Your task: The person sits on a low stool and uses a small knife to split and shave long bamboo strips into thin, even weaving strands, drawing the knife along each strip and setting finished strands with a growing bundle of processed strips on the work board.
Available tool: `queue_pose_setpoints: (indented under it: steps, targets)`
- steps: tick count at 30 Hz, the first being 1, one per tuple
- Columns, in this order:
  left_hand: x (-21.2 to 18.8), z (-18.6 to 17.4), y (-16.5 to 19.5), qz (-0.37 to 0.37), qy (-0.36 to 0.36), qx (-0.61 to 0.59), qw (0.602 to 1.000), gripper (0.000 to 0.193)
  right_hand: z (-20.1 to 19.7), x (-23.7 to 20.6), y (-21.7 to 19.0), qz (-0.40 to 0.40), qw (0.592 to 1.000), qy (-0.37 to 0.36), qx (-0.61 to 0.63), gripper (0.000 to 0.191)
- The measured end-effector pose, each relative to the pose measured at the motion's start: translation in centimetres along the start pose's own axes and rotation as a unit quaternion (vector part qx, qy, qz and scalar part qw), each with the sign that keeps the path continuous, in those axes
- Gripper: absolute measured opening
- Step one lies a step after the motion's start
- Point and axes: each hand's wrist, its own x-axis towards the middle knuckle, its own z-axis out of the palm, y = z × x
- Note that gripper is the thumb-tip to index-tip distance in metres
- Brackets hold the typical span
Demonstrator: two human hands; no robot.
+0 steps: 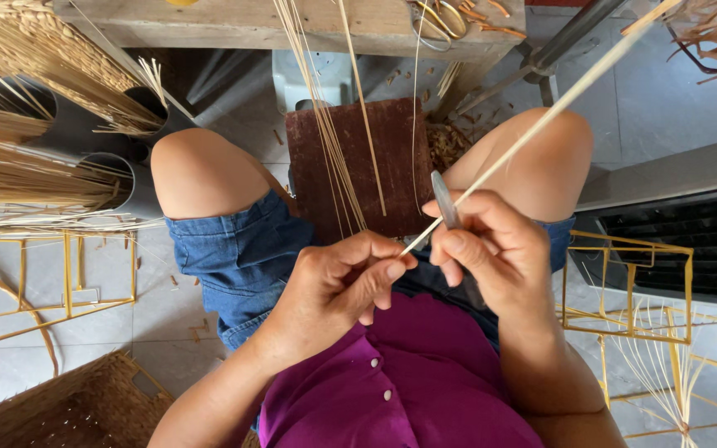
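Observation:
I sit with bare knees apart above a dark red wooden block (392, 166). My left hand (338, 282) pinches the near end of a long pale rattan strip (541, 120) that runs up to the top right. My right hand (487, 249) grips a small knife with a grey blade (445, 199), its edge laid against the strip just beyond my left fingertips. Several thin pale strips (325, 116) hang down over the block between my knees.
Bundles of cane stand in grey tubes (126, 187) at the left. Yellow wire frames (68, 282) lie left and another yellow frame (632, 286) right. A woven basket (76, 406) sits bottom left. A wooden bench edge (234, 25) with scissors (441, 18) spans the top.

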Motion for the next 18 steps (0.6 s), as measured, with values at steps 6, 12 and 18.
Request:
queue_pose_setpoints:
  steps: [6, 12, 18]
  targets:
    - [1.1, 0.0, 0.9, -0.005, 0.028, -0.002, 1.0, 0.02, 0.8, -0.4, -1.1, 0.043, 0.995, -0.09, -0.027, 0.046]
    - [1.0, 0.0, 1.2, 0.008, 0.017, 0.01, 1.0, 0.02, 0.3, -0.8, -0.3, 0.048, 0.994, -0.093, -0.041, 0.039]
    - [0.7, 0.3, 1.1, -0.037, -0.02, -0.047, 0.998, 0.023, -0.1, -1.2, 0.5, 0.016, 0.998, -0.061, -0.004, 0.032]
